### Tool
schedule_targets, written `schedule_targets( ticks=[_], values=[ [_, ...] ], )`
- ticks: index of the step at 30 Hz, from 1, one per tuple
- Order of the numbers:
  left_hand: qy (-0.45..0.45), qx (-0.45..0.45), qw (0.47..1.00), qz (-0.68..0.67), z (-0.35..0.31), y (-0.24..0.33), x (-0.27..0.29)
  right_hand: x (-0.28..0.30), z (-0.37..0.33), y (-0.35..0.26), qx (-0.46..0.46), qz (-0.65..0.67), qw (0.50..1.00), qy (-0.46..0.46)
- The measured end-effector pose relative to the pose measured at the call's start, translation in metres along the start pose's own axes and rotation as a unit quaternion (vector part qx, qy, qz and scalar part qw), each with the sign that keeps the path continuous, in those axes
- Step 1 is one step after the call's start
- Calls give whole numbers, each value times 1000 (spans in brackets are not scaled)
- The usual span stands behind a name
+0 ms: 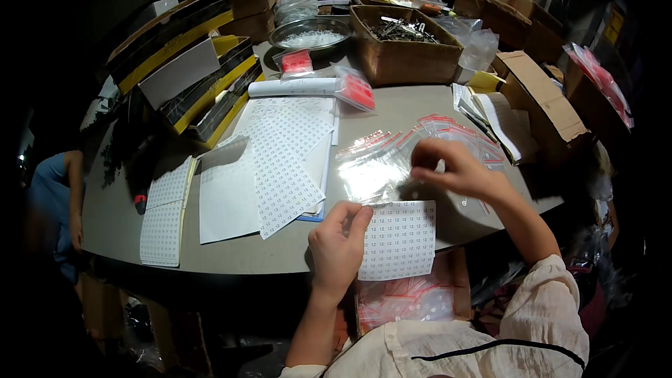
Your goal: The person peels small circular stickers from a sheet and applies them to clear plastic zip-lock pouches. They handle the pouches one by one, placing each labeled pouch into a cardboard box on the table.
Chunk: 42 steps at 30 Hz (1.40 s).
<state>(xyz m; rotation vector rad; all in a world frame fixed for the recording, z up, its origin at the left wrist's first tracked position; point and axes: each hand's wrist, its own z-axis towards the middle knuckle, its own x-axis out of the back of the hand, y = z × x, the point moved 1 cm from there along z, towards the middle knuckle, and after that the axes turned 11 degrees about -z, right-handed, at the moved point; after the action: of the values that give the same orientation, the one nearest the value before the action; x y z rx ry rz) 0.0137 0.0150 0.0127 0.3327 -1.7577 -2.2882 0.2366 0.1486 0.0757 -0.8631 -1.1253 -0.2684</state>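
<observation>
My left hand (338,245) pinches the left edge of a white sticker sheet (397,241), printed with rows of small numbers, between thumb and fingers. The sheet hangs over the table's near edge. Above it and to the right is my right hand (448,166), its fingers curled and thumb close to the fingertips; whatever they may hold is too small to tell. Under and beyond that hand lie clear zip bags with red strips (374,168), fanned out in overlapping rows on the table. In my lap, below the sheet, an open box (460,287) contains more such bags.
Sticker sheets (290,168) lie left of centre, beside a sticker pad (164,220). Black-and-yellow boxes (210,91) stand far left. At the back are a metal bowl (308,33) of small clear pieces and a cardboard box (402,59) of metal parts. Another person's arm (73,192) shows at left.
</observation>
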Motion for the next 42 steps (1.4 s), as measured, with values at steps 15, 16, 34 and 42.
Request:
schedule_targets(
  ticks=[15, 16, 34, 42],
  values=[
    [-7, 17, 999, 44, -2, 1, 2, -24, -30, -51, 117, -137, 984, 15],
    [-8, 20, 999, 48, -2, 2, 2, -27, -31, -50, 113, -137, 984, 23],
    [-12, 20, 999, 27, -2, 1, 2, -14, -22, -11, 80, 66, 994, 42],
    [-22, 21, 999, 26, 1, 3, 0, -13, 53, 89, -131, 249, 959, -44]
  ],
)
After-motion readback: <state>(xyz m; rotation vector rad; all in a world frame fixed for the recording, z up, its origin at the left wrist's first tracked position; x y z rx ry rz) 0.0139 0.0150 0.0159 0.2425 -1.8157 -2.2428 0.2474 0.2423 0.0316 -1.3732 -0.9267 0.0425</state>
